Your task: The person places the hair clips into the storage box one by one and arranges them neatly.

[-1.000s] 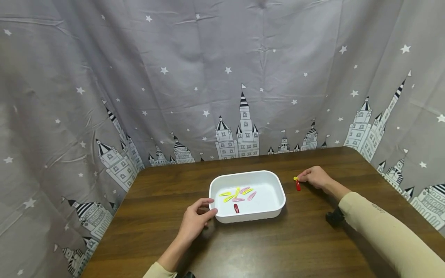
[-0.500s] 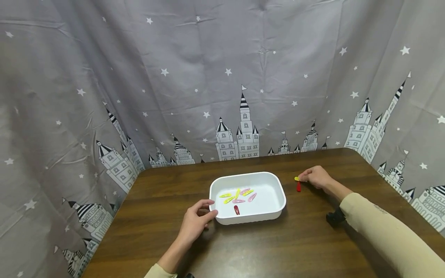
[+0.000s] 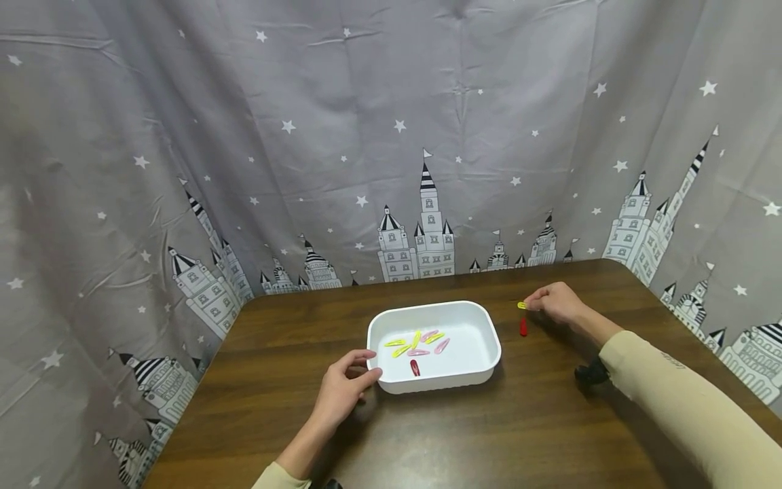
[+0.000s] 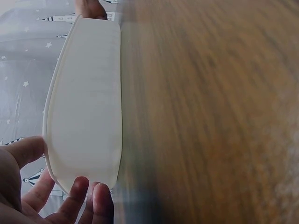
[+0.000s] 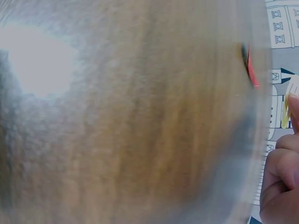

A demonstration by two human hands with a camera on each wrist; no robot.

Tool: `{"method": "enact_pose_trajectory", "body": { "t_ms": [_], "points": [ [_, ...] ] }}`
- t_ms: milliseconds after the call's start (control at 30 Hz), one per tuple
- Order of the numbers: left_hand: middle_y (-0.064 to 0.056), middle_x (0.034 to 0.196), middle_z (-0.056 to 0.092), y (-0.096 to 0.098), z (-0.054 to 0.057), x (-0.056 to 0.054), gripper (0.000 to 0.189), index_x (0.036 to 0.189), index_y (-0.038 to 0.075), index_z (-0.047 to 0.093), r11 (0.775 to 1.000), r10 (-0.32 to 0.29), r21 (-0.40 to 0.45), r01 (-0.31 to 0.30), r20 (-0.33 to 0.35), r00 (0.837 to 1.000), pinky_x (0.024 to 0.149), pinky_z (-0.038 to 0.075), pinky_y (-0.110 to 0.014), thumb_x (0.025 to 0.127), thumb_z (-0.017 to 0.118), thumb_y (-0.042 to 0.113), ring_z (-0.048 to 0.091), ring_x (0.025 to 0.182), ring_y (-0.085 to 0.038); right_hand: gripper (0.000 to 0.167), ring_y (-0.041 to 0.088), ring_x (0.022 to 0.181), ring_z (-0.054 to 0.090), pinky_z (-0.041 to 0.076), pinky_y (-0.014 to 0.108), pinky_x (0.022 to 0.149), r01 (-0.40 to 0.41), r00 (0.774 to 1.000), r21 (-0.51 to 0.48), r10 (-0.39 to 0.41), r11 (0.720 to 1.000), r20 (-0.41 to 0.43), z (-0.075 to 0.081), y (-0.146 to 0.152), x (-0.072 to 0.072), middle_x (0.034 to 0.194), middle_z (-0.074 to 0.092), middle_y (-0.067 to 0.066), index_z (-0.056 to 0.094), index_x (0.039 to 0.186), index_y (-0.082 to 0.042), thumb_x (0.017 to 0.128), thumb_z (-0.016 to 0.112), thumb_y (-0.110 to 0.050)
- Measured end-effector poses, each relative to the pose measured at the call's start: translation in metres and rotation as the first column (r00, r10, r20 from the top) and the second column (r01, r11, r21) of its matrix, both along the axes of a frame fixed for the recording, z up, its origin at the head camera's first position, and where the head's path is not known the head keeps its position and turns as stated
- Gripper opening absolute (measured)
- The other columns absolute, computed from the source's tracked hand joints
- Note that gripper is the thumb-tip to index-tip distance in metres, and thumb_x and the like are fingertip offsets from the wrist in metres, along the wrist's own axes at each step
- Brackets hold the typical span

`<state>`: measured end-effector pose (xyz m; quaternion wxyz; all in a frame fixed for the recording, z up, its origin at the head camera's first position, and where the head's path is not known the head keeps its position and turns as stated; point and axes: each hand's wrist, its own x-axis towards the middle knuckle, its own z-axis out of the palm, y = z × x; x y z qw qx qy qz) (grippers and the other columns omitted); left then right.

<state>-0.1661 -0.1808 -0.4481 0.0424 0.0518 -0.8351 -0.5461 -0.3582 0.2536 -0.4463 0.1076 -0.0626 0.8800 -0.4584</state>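
In the head view my right hand (image 3: pixel 556 302) pinches a yellow snap hair clip (image 3: pixel 522 305) between thumb and fingertips. The clip also shows at the right edge of the right wrist view (image 5: pixel 285 112), raised off the table. A red hair clip (image 3: pixel 523 327) lies on the wood just below this hand. My left hand (image 3: pixel 341 387) holds the left end of a white plastic tray (image 3: pixel 436 385), with the thumb at the rim and the fingers around the corner. Inside the tray lie several yellow clips (image 3: pixel 395 343), pink clips (image 3: pixel 442 346) and one dark red clip (image 3: pixel 415 367).
The tray stands on a dark brown wooden table (image 3: pixel 489 441). Behind the table hangs a grey curtain (image 3: pixel 342 170) printed with castles and stars. A black wrist strap (image 3: pixel 591 373) sits under the right forearm.
My right hand has lifted slightly with the yellow clip, away from the red clip, and a gap now shows between the two clips. The left hand and tray have stayed in place.
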Motion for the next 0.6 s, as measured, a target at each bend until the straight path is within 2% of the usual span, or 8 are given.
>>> {"method": "enact_pose_trajectory", "body": {
  "t_ms": [133,267,400,500,600],
  "points": [
    [-0.012,0.111,0.068,0.000,0.000,0.000,0.034,0.119,0.008,0.069,1.000,-0.001,0.003,0.001,-0.002,1.000,0.060,0.054,-0.031,0.089,0.078,0.021,0.063,0.082,-0.019,0.025,0.008,0.044,0.035,0.031,0.025,0.043,-0.016,1.000,0.018,0.017,1.000,-0.016,0.007,-0.001,-0.001,0.068,0.058,0.004,0.072,0.107,0.006,0.094,0.065,-0.014],
    [-0.012,0.110,0.068,0.000,0.000,-0.001,0.034,0.119,0.008,0.069,1.000,0.001,0.004,-0.001,-0.003,1.000,0.059,0.054,-0.031,0.089,0.078,0.021,0.063,0.082,-0.018,0.026,0.013,0.054,0.041,0.033,0.026,0.047,-0.032,0.998,0.049,0.034,0.998,-0.044,0.016,-0.007,-0.002,0.086,0.068,0.014,0.073,0.107,0.005,0.094,0.065,-0.016],
    [-0.011,0.109,0.068,0.000,0.000,-0.001,0.034,0.119,0.009,0.069,1.000,0.006,0.006,-0.006,0.002,1.000,0.060,0.054,-0.031,0.089,0.078,0.022,0.063,0.083,-0.018,0.025,0.013,0.060,0.041,0.031,0.026,0.050,-0.047,0.996,0.057,0.051,0.997,-0.074,0.023,-0.012,-0.004,0.100,0.069,0.022,0.073,0.105,0.005,0.094,0.067,-0.016],
    [-0.011,0.109,0.068,0.000,0.001,0.000,0.035,0.119,0.010,0.069,1.000,0.005,0.010,-0.005,0.009,1.000,0.061,0.054,-0.031,0.089,0.078,0.023,0.063,0.083,-0.018,0.024,0.012,0.056,0.038,0.029,0.026,0.049,-0.055,0.994,0.049,0.060,0.997,-0.089,0.027,-0.015,-0.004,0.100,0.070,0.023,0.074,0.103,0.006,0.093,0.069,-0.015],
    [-0.011,0.109,0.068,0.000,0.001,0.000,0.035,0.120,0.010,0.069,1.000,0.004,0.011,-0.004,0.013,1.000,0.061,0.054,-0.031,0.089,0.078,0.023,0.063,0.084,-0.018,0.023,0.015,0.068,0.048,0.035,0.027,0.058,-0.070,0.990,0.061,0.077,0.996,-0.116,0.032,-0.018,-0.002,0.099,0.073,0.017,0.074,0.102,0.006,0.092,0.071,-0.014]
  ]
}}
